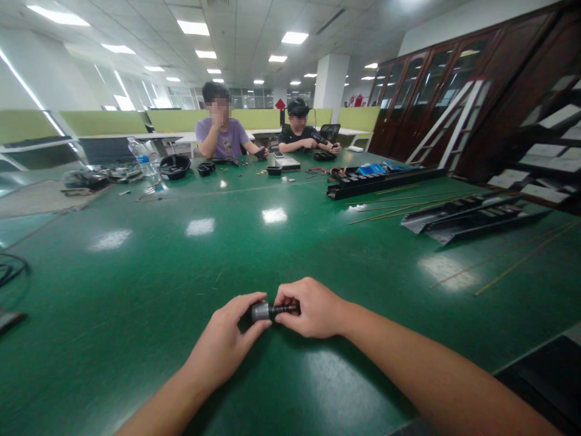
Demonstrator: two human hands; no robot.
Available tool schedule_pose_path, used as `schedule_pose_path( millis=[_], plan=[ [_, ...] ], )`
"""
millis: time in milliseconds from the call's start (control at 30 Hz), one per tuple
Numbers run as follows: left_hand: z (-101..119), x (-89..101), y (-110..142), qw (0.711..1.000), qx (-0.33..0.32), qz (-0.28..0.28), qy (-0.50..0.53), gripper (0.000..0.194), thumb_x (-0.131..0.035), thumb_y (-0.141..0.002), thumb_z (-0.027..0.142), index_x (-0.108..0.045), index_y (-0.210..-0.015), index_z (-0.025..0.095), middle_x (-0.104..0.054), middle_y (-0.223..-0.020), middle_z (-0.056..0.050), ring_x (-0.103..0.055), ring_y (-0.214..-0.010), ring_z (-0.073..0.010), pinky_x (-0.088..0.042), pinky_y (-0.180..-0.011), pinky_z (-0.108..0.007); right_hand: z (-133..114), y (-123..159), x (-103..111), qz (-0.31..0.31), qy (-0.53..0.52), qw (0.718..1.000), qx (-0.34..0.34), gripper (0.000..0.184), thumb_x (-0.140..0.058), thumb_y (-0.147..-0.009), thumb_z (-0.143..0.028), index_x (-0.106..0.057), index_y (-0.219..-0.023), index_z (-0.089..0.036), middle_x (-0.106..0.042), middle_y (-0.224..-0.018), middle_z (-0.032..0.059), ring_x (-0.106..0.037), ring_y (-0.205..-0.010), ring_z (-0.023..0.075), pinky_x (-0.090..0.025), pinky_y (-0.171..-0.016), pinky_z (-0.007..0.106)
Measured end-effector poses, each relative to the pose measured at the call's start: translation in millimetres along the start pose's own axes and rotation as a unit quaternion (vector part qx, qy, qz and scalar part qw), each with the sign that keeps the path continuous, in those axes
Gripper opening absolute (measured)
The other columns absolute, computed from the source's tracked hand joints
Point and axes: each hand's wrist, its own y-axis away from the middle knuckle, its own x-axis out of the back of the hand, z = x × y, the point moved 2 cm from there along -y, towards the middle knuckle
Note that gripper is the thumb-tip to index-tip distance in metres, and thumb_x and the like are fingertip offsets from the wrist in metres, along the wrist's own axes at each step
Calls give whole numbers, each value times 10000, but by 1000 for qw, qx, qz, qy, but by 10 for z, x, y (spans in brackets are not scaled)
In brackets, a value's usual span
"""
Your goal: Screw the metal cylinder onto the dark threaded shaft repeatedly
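Observation:
Near the front of the green table [236, 254], both hands meet on a small metal part [261, 311] lying roughly sideways. Its left end is a grey cylinder, and a dark, ringed shaft runs out of it to the right. My left hand [226, 333] is curled round the grey cylinder, thumb below and fingers above. Pinched in the fingers of my right hand [313, 307] is the dark shaft, whose far end lies partly inside the palm. Whether the part touches the tabletop I cannot tell.
Black metal channels [454, 221] and thin rods [399, 212] lie on the right. Across the table sit two people [224, 133], with black trays [175, 166], small parts and a plastic bottle [140, 158] before them. Cables [11, 269] lie at the left edge.

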Motion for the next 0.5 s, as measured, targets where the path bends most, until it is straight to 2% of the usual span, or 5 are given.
schedule_pose_path(
  millis=[333,500],
  plan=[
    [31,14,-10,1000,-10,-20,12,266,-644,-875,303,-649,-1139,265,-698,-1108,-21,-650,-1020,-203,-520,-933,-354,24,2,-17,-12,-3,1000,-9,164,-702,-742,-219,-665,-898,-185,-676,-740,-5,-594,-636,121,-402,-605,215],
    [26,13,-9,1000,-10,-19,12,266,-641,-881,314,-644,-1143,266,-694,-1114,-20,-642,-1030,-202,-513,-934,-351,31,3,-22,-5,3,1000,2,134,-679,-769,-234,-663,-890,-181,-673,-731,-5,-594,-634,115,-402,-607,213]
  ],
)
